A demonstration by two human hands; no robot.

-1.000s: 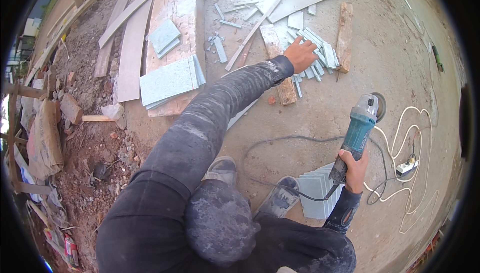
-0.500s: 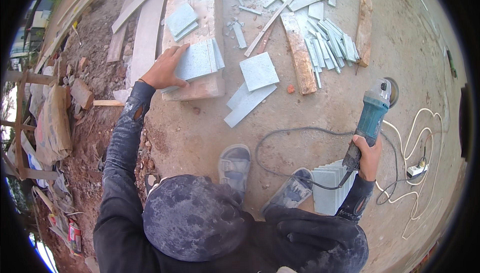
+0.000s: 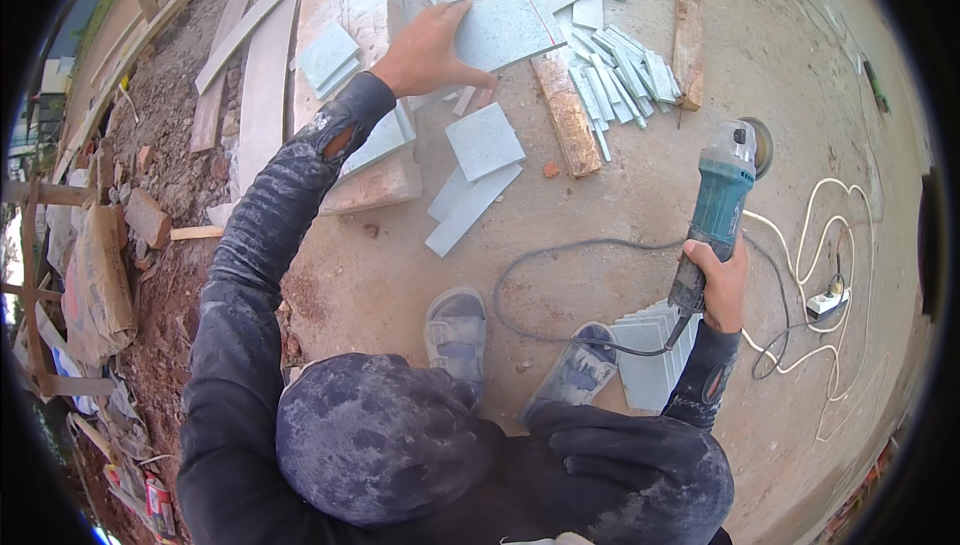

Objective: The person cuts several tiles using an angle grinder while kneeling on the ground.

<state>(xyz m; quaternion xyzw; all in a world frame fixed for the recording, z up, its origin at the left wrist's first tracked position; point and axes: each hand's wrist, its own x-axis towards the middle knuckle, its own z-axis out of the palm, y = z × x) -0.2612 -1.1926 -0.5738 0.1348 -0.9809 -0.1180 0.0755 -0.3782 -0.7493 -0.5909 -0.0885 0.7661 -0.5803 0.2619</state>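
My left hand (image 3: 432, 53) grips a square blue-grey tile (image 3: 508, 27) by its left edge, thumb below and fingers above. A thin red line runs close to the tile's right side. The tile is raised in front of me, to the right of a thick dusty block (image 3: 375, 183) with more tiles on it. At the right, my right hand (image 3: 722, 283) is wrapped round the rear body of a teal angle grinder (image 3: 722, 190). Its disc (image 3: 763, 148) points away from me. Whether the disc spins cannot be made out.
A square tile (image 3: 485, 141) lies over cut strips on the ground ahead. Beyond, narrow offcuts (image 3: 625, 75) lie between two wooden beams (image 3: 568, 115). Stacked tiles (image 3: 645, 365) rest by my right foot. The grinder's grey cord and a white extension cable (image 3: 808, 235) with socket (image 3: 828, 303) curl at right.
My left hand has lifted a tile off the block and carried it right and away from me. The grinder stays in my right hand, and the whole view has shifted slightly.
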